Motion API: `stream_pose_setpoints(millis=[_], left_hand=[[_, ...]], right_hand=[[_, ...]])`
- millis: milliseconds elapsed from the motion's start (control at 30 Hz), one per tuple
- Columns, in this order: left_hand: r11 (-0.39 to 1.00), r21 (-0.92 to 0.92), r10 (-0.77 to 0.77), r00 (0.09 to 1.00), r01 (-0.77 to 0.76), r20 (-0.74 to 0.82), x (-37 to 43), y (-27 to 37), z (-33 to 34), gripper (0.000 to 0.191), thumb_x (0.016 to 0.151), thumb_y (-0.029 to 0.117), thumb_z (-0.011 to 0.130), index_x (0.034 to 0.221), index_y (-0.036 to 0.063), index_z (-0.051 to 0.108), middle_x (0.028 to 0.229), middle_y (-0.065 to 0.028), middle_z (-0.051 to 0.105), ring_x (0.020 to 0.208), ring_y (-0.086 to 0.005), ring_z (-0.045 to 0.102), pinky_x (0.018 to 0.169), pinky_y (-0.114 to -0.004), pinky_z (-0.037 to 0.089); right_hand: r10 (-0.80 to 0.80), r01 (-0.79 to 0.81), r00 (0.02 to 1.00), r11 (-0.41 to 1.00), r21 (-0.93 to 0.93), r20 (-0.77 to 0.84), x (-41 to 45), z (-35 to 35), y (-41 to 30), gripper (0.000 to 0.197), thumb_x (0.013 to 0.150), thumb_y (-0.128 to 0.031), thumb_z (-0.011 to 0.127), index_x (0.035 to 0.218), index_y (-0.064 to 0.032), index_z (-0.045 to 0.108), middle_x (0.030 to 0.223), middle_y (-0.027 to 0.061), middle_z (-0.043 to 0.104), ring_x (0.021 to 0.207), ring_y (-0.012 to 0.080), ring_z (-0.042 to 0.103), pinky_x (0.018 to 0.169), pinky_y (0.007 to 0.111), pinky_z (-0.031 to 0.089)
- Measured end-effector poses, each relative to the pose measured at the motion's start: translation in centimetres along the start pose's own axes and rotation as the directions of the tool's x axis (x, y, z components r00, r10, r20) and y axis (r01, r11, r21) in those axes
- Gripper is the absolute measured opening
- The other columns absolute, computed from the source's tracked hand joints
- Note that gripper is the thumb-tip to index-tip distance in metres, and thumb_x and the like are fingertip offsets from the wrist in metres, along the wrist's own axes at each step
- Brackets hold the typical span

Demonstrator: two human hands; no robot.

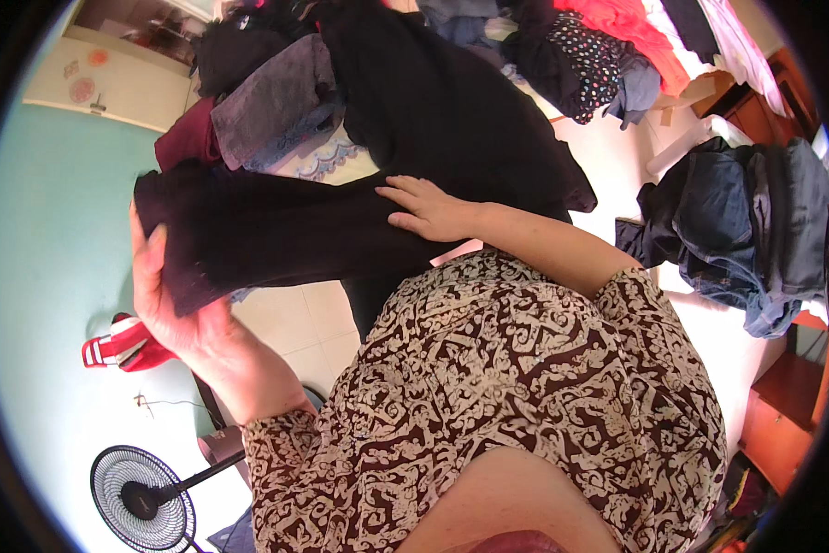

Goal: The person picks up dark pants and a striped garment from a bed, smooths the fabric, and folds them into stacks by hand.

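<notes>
A long black cloth garment (449, 117), apparently trousers, stretches from the clothes pile towards me, and one narrow part of it reaches out to the left. My left hand (179, 328) grips the hem end of that part, thumb on the near face and fingers mostly hidden behind the cloth. Lying flat on top of the same fabric, near where it bends away, is my right hand (431, 211), palm down with the thumb apart. Beneath and behind the garment are a folded grey cloth (272, 97), a maroon cloth (189, 135) and a patterned cream cover (335, 159).
Dark jeans and trousers (722, 207) hang in a row at the right. Further back lie a polka-dot garment (583, 62) and a red garment (653, 41). A black fan (141, 501) stands lower left, below a red-and-white object (134, 342) by the teal wall (69, 228).
</notes>
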State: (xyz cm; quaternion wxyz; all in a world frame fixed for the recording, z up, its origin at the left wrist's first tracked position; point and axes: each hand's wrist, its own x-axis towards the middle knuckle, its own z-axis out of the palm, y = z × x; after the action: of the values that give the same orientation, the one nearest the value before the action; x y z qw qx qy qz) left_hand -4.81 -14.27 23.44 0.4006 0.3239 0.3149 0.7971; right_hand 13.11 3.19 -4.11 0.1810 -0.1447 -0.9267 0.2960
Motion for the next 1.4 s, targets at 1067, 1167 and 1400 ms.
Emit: stream_pose_setpoints(millis=[1067, 1167, 1400], left_hand=[[-0.158, 0.939, -0.603, 0.783, -0.304, 0.152, 15.1, -35.4, 1.0, 0.064, 0.082, 0.051, 0.067, 0.116, -0.0042, 0.065, 0.114, -0.0232, 0.066, 0.11, -0.034, 0.064, 0.094, -0.039, 0.049], [-0.163, 0.969, -0.666, 0.746, -0.187, 0.032, 15.2, -36.3, 0.1, 0.075, 0.082, 0.052, 0.067, 0.127, -0.0069, 0.057, 0.13, -0.025, 0.058, 0.122, -0.034, 0.056, 0.101, -0.039, 0.045], [0.172, 0.975, -0.623, 0.782, 0.141, -0.003, 15.0, -35.1, 0.8, 0.073, 0.089, 0.041, 0.068, 0.136, -0.0099, 0.047, 0.132, -0.0196, 0.057, 0.119, -0.027, 0.057, 0.1, -0.035, 0.043]], right_hand=[[0.871, 0.041, 0.485, -0.11, 0.993, 0.076, -12.1, -10.5, 3.7, 0.03, 0.096, -0.015, 0.051, 0.121, -0.0003, 0.046, 0.112, 0.0179, 0.057, 0.1, 0.0298, 0.063, 0.082, 0.041, 0.056], [0.91, -0.075, 0.388, -0.13, 0.989, 0.149, -10.5, -10.6, 3.9, 0.035, 0.095, -0.018, 0.054, 0.125, -0.0021, 0.044, 0.117, 0.0161, 0.053, 0.102, 0.0272, 0.06, 0.079, 0.039, 0.056], [0.894, -0.159, 0.449, 0.086, 0.984, -0.005, -9.2, -10.4, 3.3, 0.079, 0.088, -0.026, 0.071, 0.148, -0.0043, 0.025, 0.115, 0.0127, 0.052, 0.095, 0.0206, 0.058, 0.067, 0.032, 0.051]])
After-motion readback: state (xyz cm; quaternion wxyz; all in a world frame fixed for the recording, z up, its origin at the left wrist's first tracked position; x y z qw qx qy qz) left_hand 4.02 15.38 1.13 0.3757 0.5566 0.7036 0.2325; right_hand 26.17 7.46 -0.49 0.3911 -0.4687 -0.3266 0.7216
